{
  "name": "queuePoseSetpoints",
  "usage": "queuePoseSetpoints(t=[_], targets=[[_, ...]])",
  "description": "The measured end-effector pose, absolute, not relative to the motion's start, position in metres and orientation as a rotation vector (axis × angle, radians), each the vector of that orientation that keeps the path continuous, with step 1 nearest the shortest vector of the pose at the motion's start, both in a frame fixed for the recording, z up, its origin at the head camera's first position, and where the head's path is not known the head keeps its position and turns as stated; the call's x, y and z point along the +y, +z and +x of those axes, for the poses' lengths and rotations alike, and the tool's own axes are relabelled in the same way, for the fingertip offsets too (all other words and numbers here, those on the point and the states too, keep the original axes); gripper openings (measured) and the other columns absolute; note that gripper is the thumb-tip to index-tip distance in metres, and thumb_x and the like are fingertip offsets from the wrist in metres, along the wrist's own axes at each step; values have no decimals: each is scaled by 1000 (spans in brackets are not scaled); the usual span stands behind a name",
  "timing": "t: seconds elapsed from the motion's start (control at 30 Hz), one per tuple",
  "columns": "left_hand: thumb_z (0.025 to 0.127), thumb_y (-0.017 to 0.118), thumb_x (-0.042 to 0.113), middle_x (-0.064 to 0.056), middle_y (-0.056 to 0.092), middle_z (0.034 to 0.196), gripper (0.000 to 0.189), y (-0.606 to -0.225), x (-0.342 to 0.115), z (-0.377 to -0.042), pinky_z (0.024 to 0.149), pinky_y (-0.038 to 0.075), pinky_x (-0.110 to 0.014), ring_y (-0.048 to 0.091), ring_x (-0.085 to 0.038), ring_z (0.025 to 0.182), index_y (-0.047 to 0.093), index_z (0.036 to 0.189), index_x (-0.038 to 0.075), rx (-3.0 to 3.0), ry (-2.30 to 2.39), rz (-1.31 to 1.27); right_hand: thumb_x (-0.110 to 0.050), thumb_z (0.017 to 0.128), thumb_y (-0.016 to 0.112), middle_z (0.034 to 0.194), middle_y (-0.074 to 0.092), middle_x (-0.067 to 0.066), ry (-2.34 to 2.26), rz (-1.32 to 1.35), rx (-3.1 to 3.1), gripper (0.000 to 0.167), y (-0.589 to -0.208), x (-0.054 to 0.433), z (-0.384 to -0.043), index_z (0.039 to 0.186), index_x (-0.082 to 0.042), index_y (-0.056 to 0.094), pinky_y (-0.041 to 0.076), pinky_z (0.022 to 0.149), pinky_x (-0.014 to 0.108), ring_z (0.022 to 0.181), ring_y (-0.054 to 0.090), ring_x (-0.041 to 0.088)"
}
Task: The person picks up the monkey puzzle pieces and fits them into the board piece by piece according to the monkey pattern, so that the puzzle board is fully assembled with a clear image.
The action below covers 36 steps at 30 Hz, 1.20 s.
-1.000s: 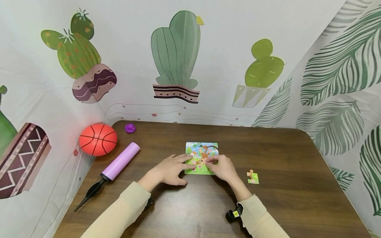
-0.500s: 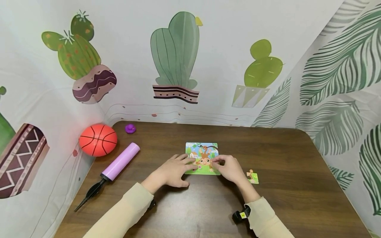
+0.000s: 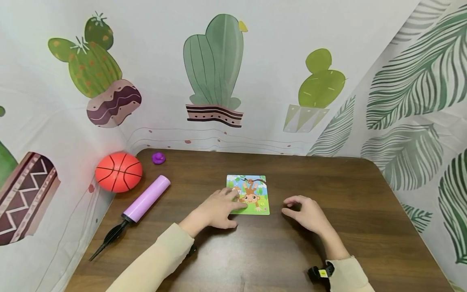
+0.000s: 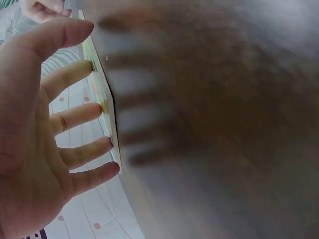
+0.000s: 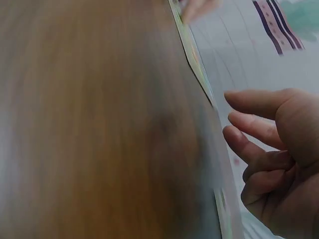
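A jigsaw puzzle (image 3: 252, 184) with a picture of a hanging monkey lies flat on the table. My left hand (image 3: 218, 208) rests its straight, spread fingertips on the puzzle's left part; the left wrist view shows them right at the thin board's edge (image 4: 114, 119). To the right of the puzzle, my right hand (image 3: 308, 213) is above the table with thumb and forefinger apart and nothing between them. Its other fingers bend loosely in the right wrist view. A loose puzzle piece (image 5: 223, 211) shows at the bottom there; in the head view the right hand hides it.
On the left lie a pink hand pump (image 3: 146, 198) with a black nozzle, an orange-red toy basketball (image 3: 118, 172) and a small purple rubber duck (image 3: 158, 158). Behind the brown wooden table (image 3: 310, 170) hangs a white cloth (image 3: 270, 81) printed with cacti and leaves.
My right hand has left the puzzle's right edge and moved right, now covering the loose piece in the head view. The left hand has stayed on the puzzle, shifting slightly right.
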<state>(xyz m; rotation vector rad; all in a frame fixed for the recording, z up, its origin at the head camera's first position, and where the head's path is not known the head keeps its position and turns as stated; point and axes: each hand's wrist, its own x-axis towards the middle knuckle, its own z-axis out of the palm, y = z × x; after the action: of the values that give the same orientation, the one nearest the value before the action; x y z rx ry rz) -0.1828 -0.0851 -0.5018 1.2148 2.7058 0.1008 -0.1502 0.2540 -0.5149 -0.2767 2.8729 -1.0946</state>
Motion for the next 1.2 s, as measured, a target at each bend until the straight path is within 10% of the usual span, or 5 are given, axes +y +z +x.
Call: queuePoseSetpoints(t=[0.33,1.2], targets=[[92,70,46,1,51,153,50,-500,-76,-184,111,39,-57,41,-30,143,66,140,33,2720,134,1215,-46,76,92,106,64,0,-859,-263,2851,60,-507,304,-130,122,-13,73,50,82,44,93,60,18],[93,68,53,1,47,147,65,-501,-71,-185,112,38,-52,41,-27,139,52,154,39,2709,28,1254,-42,77,92,105,60,5,-846,-129,2829,55,-508,318,-128,114,-9,67,47,80,42,93,57,20]])
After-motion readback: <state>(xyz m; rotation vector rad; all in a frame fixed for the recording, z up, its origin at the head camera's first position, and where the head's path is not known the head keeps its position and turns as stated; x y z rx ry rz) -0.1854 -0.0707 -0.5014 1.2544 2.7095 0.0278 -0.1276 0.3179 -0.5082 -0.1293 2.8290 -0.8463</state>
